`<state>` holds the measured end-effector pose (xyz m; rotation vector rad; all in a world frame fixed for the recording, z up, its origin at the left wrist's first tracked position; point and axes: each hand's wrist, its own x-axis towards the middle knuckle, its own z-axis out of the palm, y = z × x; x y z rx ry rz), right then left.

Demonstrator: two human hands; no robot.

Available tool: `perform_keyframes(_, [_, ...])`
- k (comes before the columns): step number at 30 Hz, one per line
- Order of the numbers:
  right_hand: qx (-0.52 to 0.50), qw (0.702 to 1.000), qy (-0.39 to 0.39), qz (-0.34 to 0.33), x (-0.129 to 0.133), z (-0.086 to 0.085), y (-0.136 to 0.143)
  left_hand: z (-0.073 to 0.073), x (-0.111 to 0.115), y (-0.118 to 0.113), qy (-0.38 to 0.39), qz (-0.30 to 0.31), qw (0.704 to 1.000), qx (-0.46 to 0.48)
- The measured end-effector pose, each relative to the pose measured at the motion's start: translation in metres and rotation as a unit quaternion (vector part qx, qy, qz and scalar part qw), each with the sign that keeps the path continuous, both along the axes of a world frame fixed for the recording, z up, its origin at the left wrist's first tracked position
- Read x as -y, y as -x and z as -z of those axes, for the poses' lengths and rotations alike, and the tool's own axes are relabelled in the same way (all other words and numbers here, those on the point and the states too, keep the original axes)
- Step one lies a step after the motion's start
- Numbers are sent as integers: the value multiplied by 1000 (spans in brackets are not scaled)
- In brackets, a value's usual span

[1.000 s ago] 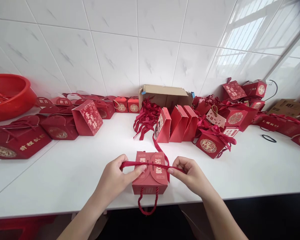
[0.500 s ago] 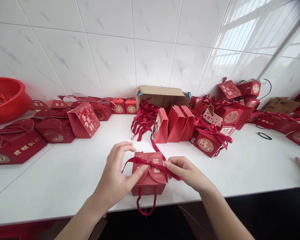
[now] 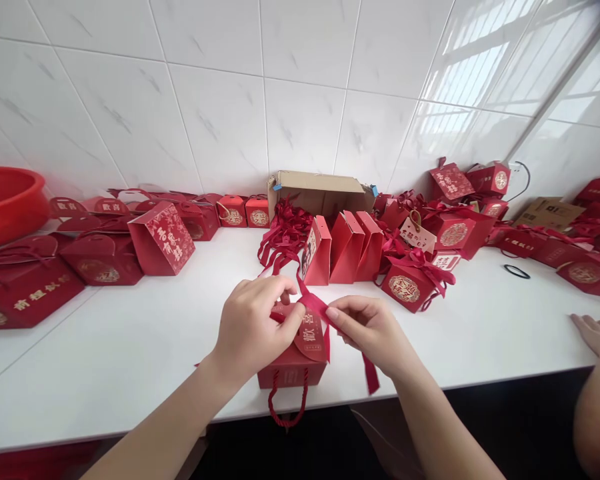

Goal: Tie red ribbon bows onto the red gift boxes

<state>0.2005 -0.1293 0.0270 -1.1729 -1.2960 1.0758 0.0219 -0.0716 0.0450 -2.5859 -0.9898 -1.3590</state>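
A red gift box (image 3: 300,353) with a twisted cord handle (image 3: 289,419) hanging off its front stands near the table edge. Above its lid, a dark red ribbon (image 3: 316,305) is stretched between my two hands. My left hand (image 3: 260,323) pinches the ribbon over the left part of the lid and hides that side of the box. At the right, my right hand (image 3: 367,327) holds the ribbon between thumb and fingers, and a loose ribbon end hangs below it. Just behind, several tall red boxes (image 3: 347,250) stand beside a pile of ribbons (image 3: 287,230).
An open cardboard box (image 3: 323,183) lies against the tiled wall behind the ribbons. Finished-looking red boxes (image 3: 105,260) line the left; more boxes with bows (image 3: 410,283) crowd the right. A red basin (image 3: 10,207) sits far left. Another person's hand (image 3: 595,333) rests on the table at right.
My left hand has closed from a spread hold on the lid to a pinch on the ribbon. The ribbon is lifted above the lid, and both hands are closer together.
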Motion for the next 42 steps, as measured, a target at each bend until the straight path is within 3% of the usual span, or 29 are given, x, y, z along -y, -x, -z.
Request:
perform_keyframes(4, [68,997,-41,9,-9,5,15,-1,3,0,1,-29,999,15])
perform_keyframes(9, [102,989,-108,19,-16,5,32,-5,8,5,99,-73,991,50])
perform_keyframes(12, [88,992,-95,9,-16,4,37,-4,8,10,134,-84,985,63])
perform_keyframes(18, [45,997,-53,-31,-18,3,40,2,6,11,102,-100,987,68])
perform_keyframes(22, [10,1000,-8,-28,-19,6,43,-5,7,16,166,-58,981,84])
perform_keyframes(25, [35,999,-28,8,-20,9,42,-11,3,32,246,4,968,56])
perform_keyframes(29, [91,991,-100,17,-20,10,41,2,-11,54,309,25,949,59])
perform_keyframes(32, [95,991,-87,-41,-20,9,39,23,-21,58,397,40,914,73])
perform_keyframes(35, [72,993,-45,-86,-21,8,38,35,-22,55,516,69,847,104])
perform_keyframes(39, [7,991,-27,-132,-24,4,36,32,-17,48,576,110,797,142])
perform_keyframes(42, [23,995,-11,-99,-26,3,39,29,-16,48,605,113,776,139])
